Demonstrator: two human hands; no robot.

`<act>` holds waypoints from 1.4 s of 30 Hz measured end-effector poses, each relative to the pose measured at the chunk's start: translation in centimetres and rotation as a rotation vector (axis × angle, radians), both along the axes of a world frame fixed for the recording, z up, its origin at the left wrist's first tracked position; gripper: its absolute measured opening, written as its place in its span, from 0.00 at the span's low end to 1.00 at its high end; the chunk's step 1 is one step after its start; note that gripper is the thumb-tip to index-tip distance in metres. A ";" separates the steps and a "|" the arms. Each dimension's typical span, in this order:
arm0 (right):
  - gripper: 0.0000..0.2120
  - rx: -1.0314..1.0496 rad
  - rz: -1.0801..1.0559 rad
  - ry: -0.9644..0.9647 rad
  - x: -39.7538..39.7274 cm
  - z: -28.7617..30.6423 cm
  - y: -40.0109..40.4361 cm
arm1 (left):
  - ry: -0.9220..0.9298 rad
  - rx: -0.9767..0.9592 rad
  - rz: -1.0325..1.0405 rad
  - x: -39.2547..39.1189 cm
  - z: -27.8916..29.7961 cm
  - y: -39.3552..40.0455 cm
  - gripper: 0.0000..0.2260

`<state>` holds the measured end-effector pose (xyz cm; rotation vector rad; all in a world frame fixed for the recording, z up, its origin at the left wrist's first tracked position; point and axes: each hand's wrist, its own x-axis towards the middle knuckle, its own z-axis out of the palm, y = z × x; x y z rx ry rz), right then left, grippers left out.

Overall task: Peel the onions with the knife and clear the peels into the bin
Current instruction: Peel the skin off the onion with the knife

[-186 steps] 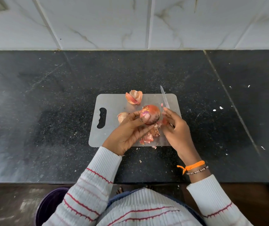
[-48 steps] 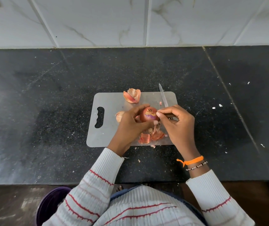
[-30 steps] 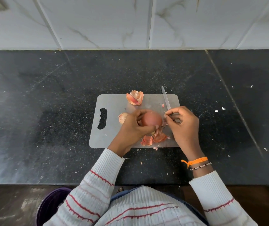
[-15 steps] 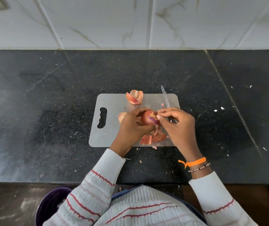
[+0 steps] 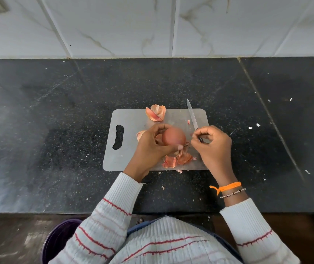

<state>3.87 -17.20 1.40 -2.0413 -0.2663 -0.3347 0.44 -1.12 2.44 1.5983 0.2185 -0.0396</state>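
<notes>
Gripping the onion (image 5: 173, 138) from its left side, the left hand (image 5: 151, 148) is curled round it, thumb below and fingers over the top, so that the bulb is held just above the cutting board (image 5: 127, 162). The right hand (image 5: 212, 147) is closed round the handle of the knife (image 5: 192, 116), whose thin blade is pointed away from the person, over the far right part of the board and past its far edge. The thumb and forefinger of that hand are pinched together close beside the onion; whether a strip of skin is caught between them cannot be told. Loose peels (image 5: 178, 160) are heaped on the near edge of the board beneath the hands, a larger curled peel (image 5: 156, 115) is lying at the far edge, and another piece (image 5: 140, 134) is partly hidden behind the left hand. Small scraps are scattered over the dark speckled surface (image 5: 57, 140) carrying the board. A purple bin (image 5: 57, 242) is seen on the floor at the lower left, partly covered by the striped sleeve (image 5: 103, 221).
</notes>
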 end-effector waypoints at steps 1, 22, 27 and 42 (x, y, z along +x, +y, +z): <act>0.07 0.021 -0.019 0.021 0.0 0.0 -0.3 | -0.014 0.012 0.003 0.0 0.1 0.0 0.25; 0.09 0.226 0.118 0.230 -0.5 0.9 0.8 | 0.007 -0.031 0.027 -0.1 0.0 -0.9 0.31; 0.13 0.181 0.032 0.150 -0.3 0.4 0.4 | 0.048 -0.093 -0.003 -0.1 -0.1 -0.9 0.34; 0.17 0.278 -0.029 0.121 -0.5 0.1 0.3 | 0.236 -0.650 -0.049 0.0 0.5 -0.2 0.15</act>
